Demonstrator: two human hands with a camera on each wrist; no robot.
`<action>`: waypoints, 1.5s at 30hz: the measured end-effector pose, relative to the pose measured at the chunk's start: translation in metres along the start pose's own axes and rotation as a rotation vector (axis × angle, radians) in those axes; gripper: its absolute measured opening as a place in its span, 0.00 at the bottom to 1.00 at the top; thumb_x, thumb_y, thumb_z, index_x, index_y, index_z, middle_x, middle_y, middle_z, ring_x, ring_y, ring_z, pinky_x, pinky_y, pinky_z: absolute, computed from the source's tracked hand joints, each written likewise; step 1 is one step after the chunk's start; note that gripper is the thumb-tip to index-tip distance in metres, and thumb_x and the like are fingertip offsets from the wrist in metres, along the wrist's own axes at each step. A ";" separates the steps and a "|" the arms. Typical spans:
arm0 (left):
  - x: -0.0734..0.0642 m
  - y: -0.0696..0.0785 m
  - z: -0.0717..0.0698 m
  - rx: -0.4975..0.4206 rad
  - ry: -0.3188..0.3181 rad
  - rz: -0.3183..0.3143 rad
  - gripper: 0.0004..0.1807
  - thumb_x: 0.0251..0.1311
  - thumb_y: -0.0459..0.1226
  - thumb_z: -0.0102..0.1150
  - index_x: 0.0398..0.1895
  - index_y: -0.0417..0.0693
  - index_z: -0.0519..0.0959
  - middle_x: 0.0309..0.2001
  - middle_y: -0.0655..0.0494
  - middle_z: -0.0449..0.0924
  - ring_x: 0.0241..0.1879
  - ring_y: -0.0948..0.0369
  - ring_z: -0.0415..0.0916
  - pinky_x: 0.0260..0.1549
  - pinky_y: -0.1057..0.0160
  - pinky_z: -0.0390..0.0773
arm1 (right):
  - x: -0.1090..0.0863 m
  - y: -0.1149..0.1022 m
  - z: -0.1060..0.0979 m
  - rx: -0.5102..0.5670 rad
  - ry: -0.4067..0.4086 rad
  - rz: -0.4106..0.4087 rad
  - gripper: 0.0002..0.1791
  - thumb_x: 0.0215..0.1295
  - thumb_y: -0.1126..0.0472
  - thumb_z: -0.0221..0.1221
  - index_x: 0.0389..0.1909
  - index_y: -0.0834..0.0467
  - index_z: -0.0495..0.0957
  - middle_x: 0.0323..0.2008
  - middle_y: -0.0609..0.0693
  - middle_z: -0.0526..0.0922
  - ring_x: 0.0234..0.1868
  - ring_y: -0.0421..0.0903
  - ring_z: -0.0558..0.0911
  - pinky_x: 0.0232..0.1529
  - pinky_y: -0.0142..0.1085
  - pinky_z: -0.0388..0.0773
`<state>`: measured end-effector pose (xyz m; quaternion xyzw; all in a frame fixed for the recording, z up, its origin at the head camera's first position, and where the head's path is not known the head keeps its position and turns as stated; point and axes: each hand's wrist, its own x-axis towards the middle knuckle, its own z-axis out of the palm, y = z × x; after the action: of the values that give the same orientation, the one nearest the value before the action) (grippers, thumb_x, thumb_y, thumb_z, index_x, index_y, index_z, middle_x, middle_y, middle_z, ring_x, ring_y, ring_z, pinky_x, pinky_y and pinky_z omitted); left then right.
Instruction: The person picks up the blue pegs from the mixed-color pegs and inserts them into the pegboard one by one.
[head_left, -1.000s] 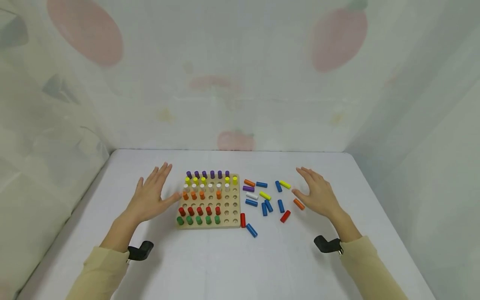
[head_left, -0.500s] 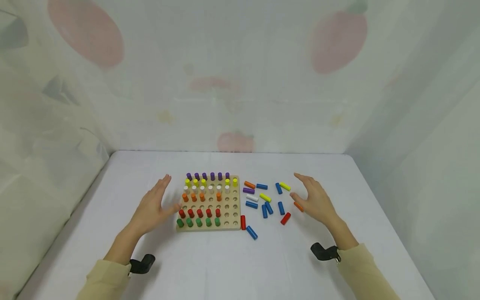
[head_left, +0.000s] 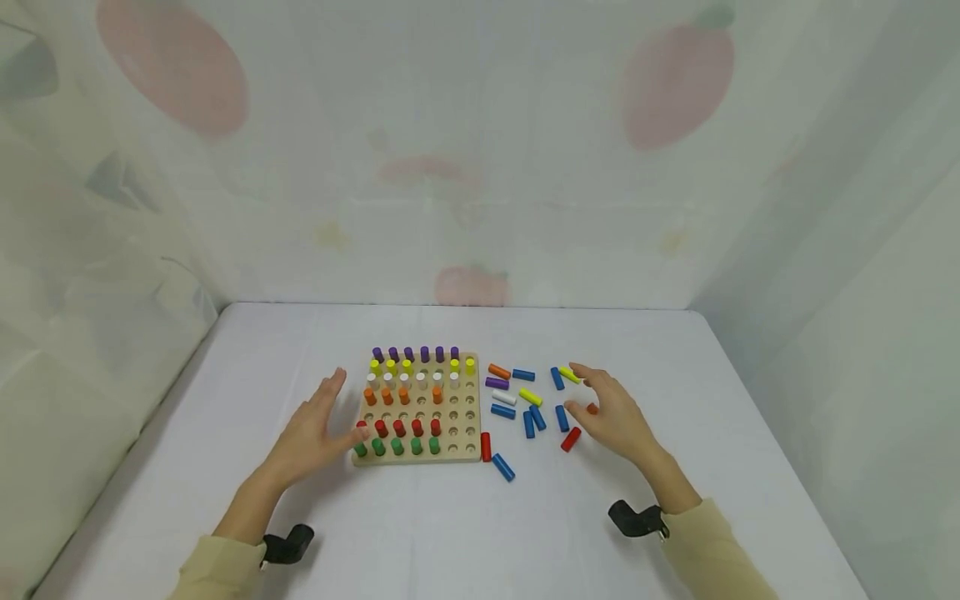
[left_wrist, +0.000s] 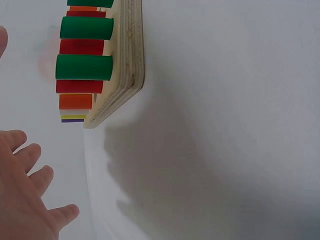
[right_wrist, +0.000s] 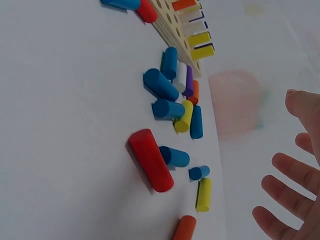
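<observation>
A wooden pegboard point(head_left: 467, 457) stands on the table with rows of purple, yellow, white, orange, red and green pegs upright in it; several holes at its right are bare. My left hand point(head_left: 306, 446) hovers at the board's left edge, fingers spread, its thumb over the near-left pegs in the head view; it holds nothing. Over the right side of the loose pegs hangs my right hand point(head_left: 617, 419), fingers apart and holding nothing. It partly hides an orange peg point(right_wrist: 184, 229). Close by lie a red peg point(right_wrist: 150, 160) and a yellow peg point(right_wrist: 204, 195).
Loose blue pegs point(head_left: 502, 467), a white peg point(head_left: 504, 397) and a purple peg point(head_left: 497, 382) lie right of the board. A red peg point(head_left: 486, 447) lies against the board's right edge. Printed cloth point(head_left: 555, 208) rises behind the white table point(head_left: 420, 533).
Both hands have come lower and nearer the person. My right hand has also shifted left, over the orange peg. The pegs and board have not moved.
</observation>
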<state>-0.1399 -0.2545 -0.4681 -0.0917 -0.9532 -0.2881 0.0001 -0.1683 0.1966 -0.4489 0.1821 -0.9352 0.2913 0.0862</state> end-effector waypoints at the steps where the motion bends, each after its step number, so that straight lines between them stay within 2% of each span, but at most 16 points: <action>1: -0.001 -0.001 0.001 0.000 -0.007 0.002 0.56 0.50 0.58 0.61 0.73 0.52 0.37 0.73 0.44 0.42 0.70 0.42 0.40 0.61 0.34 0.47 | 0.000 -0.001 0.001 0.007 -0.006 0.002 0.33 0.57 0.56 0.63 0.64 0.55 0.64 0.55 0.54 0.75 0.52 0.53 0.76 0.45 0.48 0.78; 8: -0.005 -0.001 0.010 0.037 -0.062 -0.006 0.57 0.48 0.59 0.61 0.73 0.48 0.39 0.73 0.43 0.41 0.70 0.42 0.39 0.60 0.32 0.42 | -0.004 -0.011 0.011 0.036 -0.032 0.020 0.32 0.54 0.56 0.65 0.61 0.57 0.67 0.51 0.54 0.78 0.50 0.50 0.78 0.45 0.47 0.78; 18: -0.010 -0.004 0.016 0.097 -0.079 0.006 0.59 0.43 0.61 0.64 0.71 0.41 0.46 0.71 0.40 0.47 0.69 0.39 0.44 0.58 0.29 0.43 | -0.006 -0.014 0.025 0.041 -0.089 0.000 0.32 0.55 0.55 0.64 0.62 0.54 0.67 0.49 0.52 0.79 0.47 0.49 0.79 0.44 0.42 0.79; 31: -0.007 -0.009 0.022 0.113 -0.131 0.003 0.61 0.40 0.65 0.62 0.72 0.43 0.47 0.71 0.42 0.47 0.70 0.41 0.42 0.58 0.29 0.41 | -0.007 -0.030 0.043 0.100 -0.168 -0.011 0.30 0.56 0.53 0.63 0.60 0.55 0.69 0.48 0.50 0.79 0.45 0.46 0.80 0.44 0.38 0.79; 39: -0.008 -0.006 0.022 0.117 -0.145 0.003 0.60 0.40 0.65 0.62 0.71 0.43 0.48 0.71 0.43 0.48 0.70 0.40 0.43 0.58 0.29 0.39 | -0.012 -0.037 0.053 0.088 -0.212 -0.042 0.28 0.56 0.53 0.63 0.58 0.55 0.71 0.42 0.48 0.79 0.40 0.42 0.77 0.41 0.34 0.78; 45: -0.008 -0.005 0.023 0.136 -0.154 -0.003 0.61 0.40 0.65 0.62 0.71 0.42 0.49 0.71 0.43 0.50 0.69 0.40 0.43 0.59 0.29 0.38 | -0.014 -0.043 0.057 0.118 -0.245 -0.071 0.24 0.58 0.55 0.62 0.55 0.57 0.73 0.44 0.48 0.80 0.44 0.43 0.78 0.46 0.37 0.78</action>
<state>-0.1316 -0.2476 -0.4903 -0.1121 -0.9678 -0.2151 -0.0674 -0.1419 0.1348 -0.4764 0.2541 -0.9129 0.3180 -0.0292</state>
